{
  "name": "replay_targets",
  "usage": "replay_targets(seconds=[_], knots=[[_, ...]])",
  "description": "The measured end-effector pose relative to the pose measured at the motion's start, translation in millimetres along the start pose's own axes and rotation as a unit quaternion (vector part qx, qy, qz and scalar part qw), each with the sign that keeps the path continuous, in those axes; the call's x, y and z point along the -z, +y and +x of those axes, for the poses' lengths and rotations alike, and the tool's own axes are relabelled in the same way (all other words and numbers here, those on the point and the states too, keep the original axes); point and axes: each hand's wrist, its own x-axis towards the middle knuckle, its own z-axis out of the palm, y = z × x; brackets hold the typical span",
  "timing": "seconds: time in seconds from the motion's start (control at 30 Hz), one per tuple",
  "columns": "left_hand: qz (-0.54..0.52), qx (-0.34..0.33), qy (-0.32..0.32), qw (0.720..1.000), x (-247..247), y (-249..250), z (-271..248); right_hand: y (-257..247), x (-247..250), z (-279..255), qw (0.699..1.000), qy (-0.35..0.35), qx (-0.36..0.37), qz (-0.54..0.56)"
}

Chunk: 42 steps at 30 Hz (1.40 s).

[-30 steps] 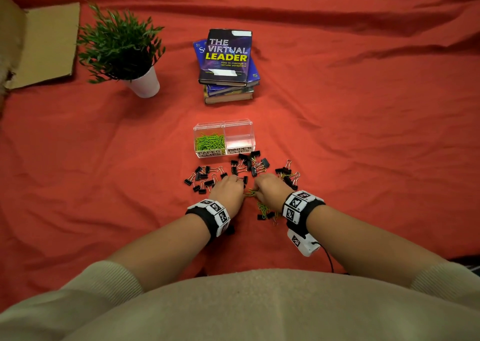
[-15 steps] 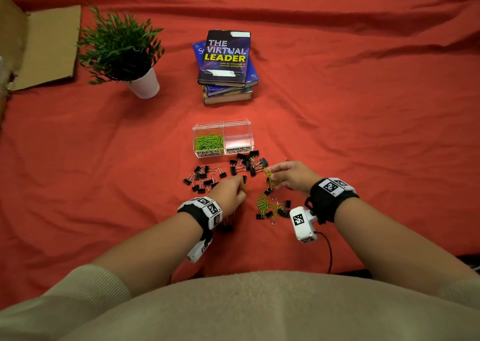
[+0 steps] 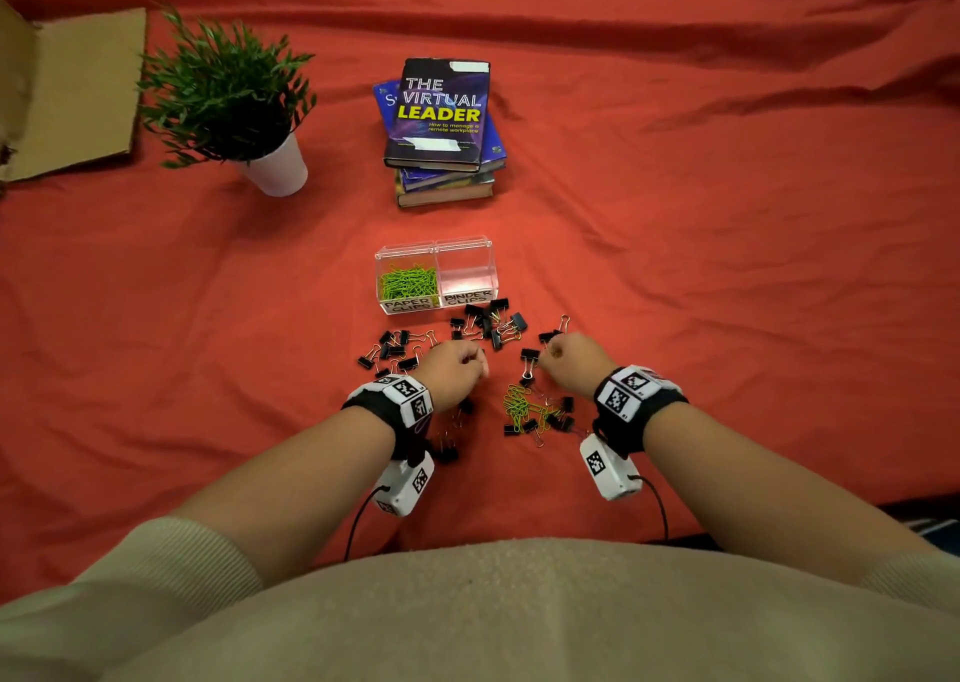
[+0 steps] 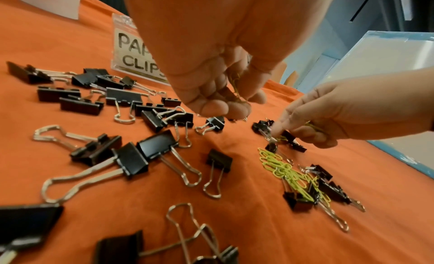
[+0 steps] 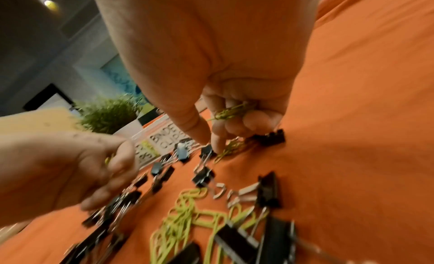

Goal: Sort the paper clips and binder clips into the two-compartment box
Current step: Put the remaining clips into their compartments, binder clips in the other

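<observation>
A clear two-compartment box (image 3: 435, 251) stands on the red cloth. Its left half, labelled PAPER CLIPS, holds green paper clips (image 3: 407, 282); the right half, labelled BINDER CLIPS (image 3: 466, 280), looks bare. Black binder clips (image 3: 488, 322) lie scattered in front of the box, and a small heap of green paper clips (image 3: 522, 407) lies between my wrists. My left hand (image 3: 479, 367) is curled round a few green paper clips (image 4: 236, 89). My right hand (image 3: 546, 358) keeps several green clips (image 5: 231, 111) in its curled fingers, while thumb and forefinger reach down to a clip on the cloth (image 5: 226, 150).
A stack of books (image 3: 441, 125) sits behind the box. A potted plant (image 3: 234, 104) in a white pot stands at the back left, with a flat piece of cardboard (image 3: 67, 94) beyond it. The red cloth (image 3: 727, 266) is wrinkled.
A second ago both hands met over the green heap. The right hand has since moved forward and to the right, uncovering the heap; the left hand has edged slightly forward.
</observation>
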Motion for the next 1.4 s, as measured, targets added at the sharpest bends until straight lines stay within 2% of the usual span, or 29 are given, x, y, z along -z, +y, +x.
replay_targets(seconds=[0.13, 0.23, 0.33, 0.43, 0.6, 0.67, 0.8, 0.97, 1.0, 1.07, 1.17, 1.3, 1.4], knots=[[-0.02, 0.025, -0.012, 0.999, -3, 0, 6, -12, -15, -6, 0.996, -0.053, 0.069, -0.03], [0.031, 0.007, 0.007, 0.999, -5, 3, 14, -12, -7, 2, 0.999, -0.02, 0.039, 0.014], [0.131, -0.028, 0.039, 0.99, -7, 9, 21, -10, 8, 12, 0.999, 0.006, 0.02, 0.049], [0.227, -0.056, 0.056, 0.971, -6, 18, 25, -15, 16, 20, 0.998, 0.024, 0.048, 0.012], [0.346, -0.047, 0.042, 0.936, -5, 14, 35, -34, 14, 29, 0.987, 0.032, 0.093, -0.126], [0.356, -0.044, 0.042, 0.933, -2, 9, 34, -36, 12, 32, 0.981, 0.032, 0.092, -0.167], [0.354, -0.05, 0.042, 0.933, 6, -2, 27, -27, 8, 32, 0.983, 0.011, 0.082, -0.163], [0.356, -0.042, 0.03, 0.933, 12, -11, 20, -17, 13, 29, 0.989, -0.097, 0.08, -0.072], [0.359, -0.042, 0.027, 0.932, 12, -12, 19, -18, 15, 29, 0.991, -0.096, 0.075, -0.051], [0.362, -0.046, 0.025, 0.931, 12, -12, 20, -22, 17, 33, 0.996, -0.051, 0.066, -0.012], [0.356, -0.062, 0.028, 0.932, 12, -3, 27, -32, 11, 43, 0.997, 0.015, 0.049, -0.05], [0.378, -0.079, 0.034, 0.922, 11, 10, 40, -44, -2, 45, 0.991, 0.026, 0.033, -0.124], [0.403, -0.082, 0.006, 0.912, 10, 14, 48, -45, -8, 46, 0.993, 0.004, 0.022, -0.113]])
